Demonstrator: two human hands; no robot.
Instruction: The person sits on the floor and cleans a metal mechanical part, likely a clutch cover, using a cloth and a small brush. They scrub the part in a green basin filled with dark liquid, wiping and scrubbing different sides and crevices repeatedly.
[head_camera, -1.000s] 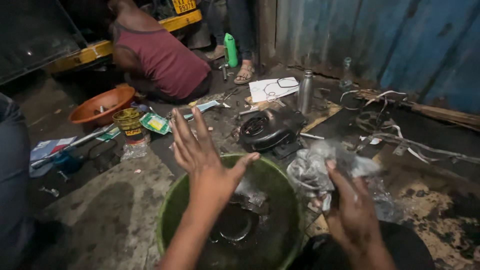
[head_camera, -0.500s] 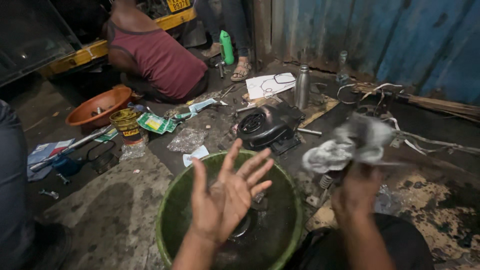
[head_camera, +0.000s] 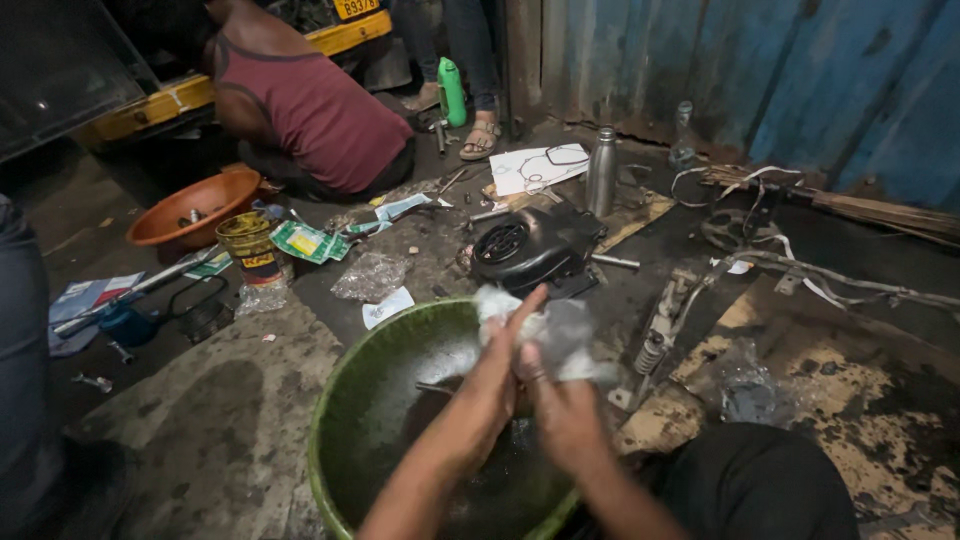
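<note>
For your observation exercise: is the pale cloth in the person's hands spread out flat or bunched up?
Bunched up. The pale cloth is crumpled between the left hand and right hand above the green basin.

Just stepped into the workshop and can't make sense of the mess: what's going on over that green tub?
A person holds a crumpled greyish cloth in both hands, the left hand and the right hand pressed together on it, above a round green plastic basin with dark liquid in it. Just beyond lies a black engine cover. Another person in a maroon sleeveless shirt crouches by an orange bowl.
</note>
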